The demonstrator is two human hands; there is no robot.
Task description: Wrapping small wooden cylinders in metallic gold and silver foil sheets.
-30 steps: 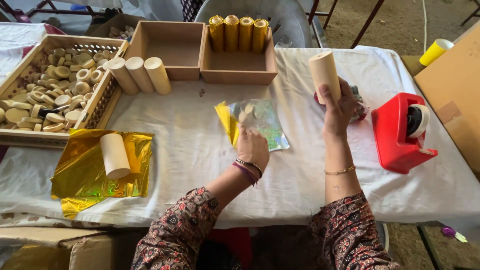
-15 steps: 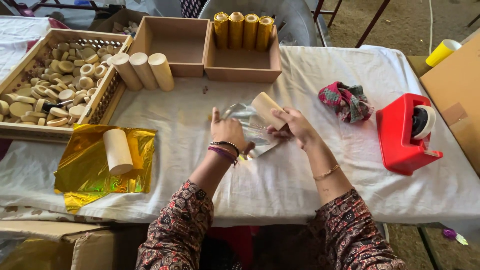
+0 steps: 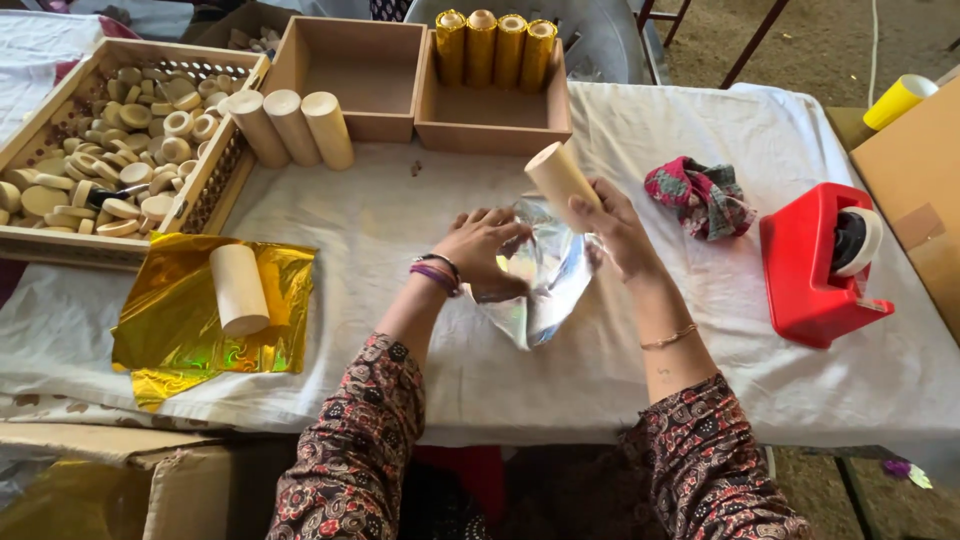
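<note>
My right hand (image 3: 617, 228) grips a pale wooden cylinder (image 3: 558, 176), tilted with its far end raised, over a shiny foil sheet (image 3: 540, 290) on the white tablecloth. My left hand (image 3: 485, 250) rests on the foil's left part with fingers curled, pressing or pinching it. The foil shows its silver side and lies crumpled between both hands.
A red tape dispenser (image 3: 815, 262) stands at right, a patterned cloth (image 3: 703, 195) beside it. Gold foil sheets (image 3: 180, 325) with a cylinder (image 3: 238, 288) lie at left. Behind: a crate of wooden discs (image 3: 95, 150), three bare cylinders (image 3: 292, 127), two wooden boxes (image 3: 365, 75), several gold-wrapped cylinders (image 3: 493, 45).
My right hand brought the cylinder from beside the patterned cloth over to the foil. My left hand stayed on the foil, which has turned silver side up and crumpled.
</note>
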